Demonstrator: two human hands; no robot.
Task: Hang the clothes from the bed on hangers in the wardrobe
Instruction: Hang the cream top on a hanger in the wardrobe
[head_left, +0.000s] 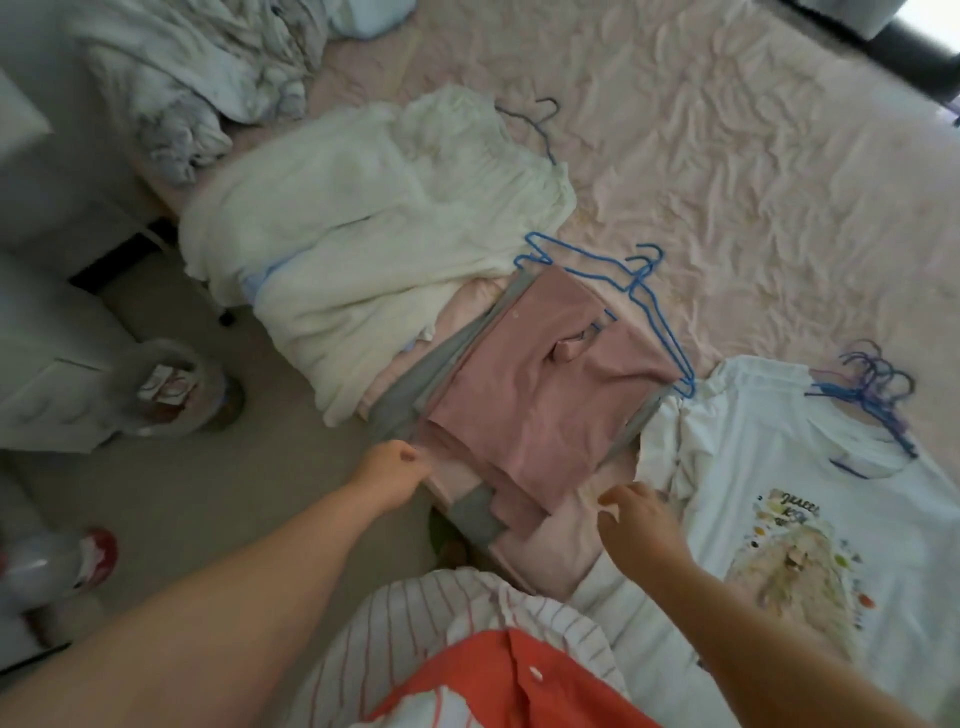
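A stack of folded garments is recorded at the near edge of the bed (727, 156), topped by a pink garment (550, 405) with grey and paler pink layers showing beneath it. All positions are given from this pink garment. The left hand (395, 470) is found at its near left corner, fingers curled and apparently pinching the edge of the stack; whether the pink piece itself or a lower layer is gripped cannot be told. The right hand (636, 519) is held just off the near right corner, fingers loosely bent, nothing seen in its hold, hovering over the pale pink layer. The garment's long axis is judged to run from the near edge away toward the far right, so the two hands are placed at the ends of its near short side, the left hand being the closer to contact. Blue hangers (649, 306) are noted along the far right edge, touching or just beside the fabric. A white printed T-shirt (779, 499) lies to the right, with more hangers (878, 395) at its collar. A cream garment (374, 234) lies to the far left. The wardrobe is not in view. The step in hand is judged to be lifting the top garment; a lower layer might be dragged along.
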